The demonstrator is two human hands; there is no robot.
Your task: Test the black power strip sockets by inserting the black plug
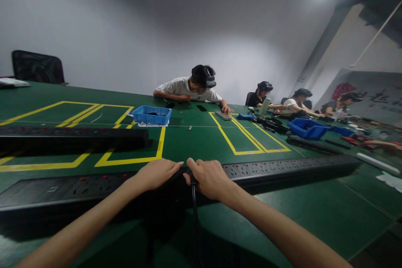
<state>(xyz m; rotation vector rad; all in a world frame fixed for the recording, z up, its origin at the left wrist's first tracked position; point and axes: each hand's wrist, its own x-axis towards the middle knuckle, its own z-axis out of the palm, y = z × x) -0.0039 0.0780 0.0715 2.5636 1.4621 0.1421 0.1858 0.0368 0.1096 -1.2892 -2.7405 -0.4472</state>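
Note:
A long black power strip [103,182] with rows of sockets and small red switches lies across the green table [188,146] in front of me. My left hand [157,174] is closed over the strip's middle, its fingertips pointing toward my other hand. Just to the right, my right hand [207,178] pinches a black plug [192,179] against the strip's top. From the plug a black cord [195,213] hangs down toward me. My fingers hide most of the plug, and I cannot tell whether it is seated in a socket.
A second black power strip [75,138] lies behind at the left. Yellow tape [128,161] marks rectangles on the table. Beyond are a light blue bin [152,116] and a darker blue bin [307,129]. Across the table a person [185,88] works, with several others at the right.

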